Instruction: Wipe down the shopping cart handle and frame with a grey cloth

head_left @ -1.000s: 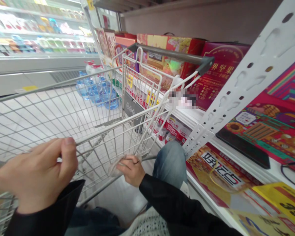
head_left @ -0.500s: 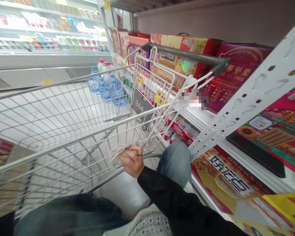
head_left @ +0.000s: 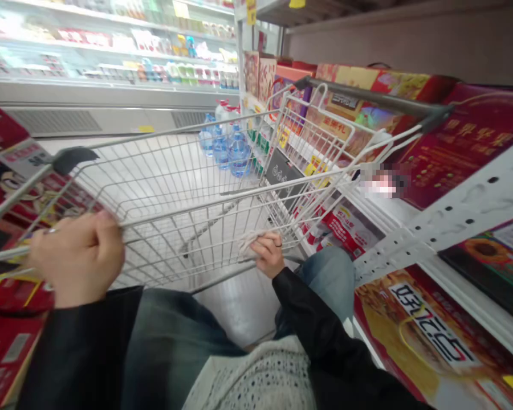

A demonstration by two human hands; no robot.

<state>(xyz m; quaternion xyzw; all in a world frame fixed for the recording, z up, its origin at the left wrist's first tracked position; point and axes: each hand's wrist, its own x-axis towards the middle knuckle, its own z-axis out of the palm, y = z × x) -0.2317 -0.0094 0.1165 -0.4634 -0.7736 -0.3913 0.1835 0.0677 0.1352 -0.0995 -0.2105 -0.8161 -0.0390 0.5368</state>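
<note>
A wire shopping cart [head_left: 209, 206] stands in front of me, its basket bare and its dark push handle [head_left: 374, 98] at the far right. My left hand [head_left: 79, 253] is closed around the cart's top rim near the left end. Lower down on the near side, my right hand [head_left: 268, 253] presses a crumpled whitish cloth [head_left: 248, 244] against the wires. The fingers of that hand are bent over the cloth, and part of it is hidden behind them.
Shelves with boxed goods [head_left: 436, 319] and a white perforated post [head_left: 457, 213] stand close on my right. Blue water jugs [head_left: 238, 152] sit on the floor beyond the cart. A chilled display case [head_left: 123, 108] runs along the back. Red boxes [head_left: 12, 341] are stacked at left.
The view has swung left, so the cart's left end and my left hand on its rim now show. My right hand still holds the cloth at the lower wires.
</note>
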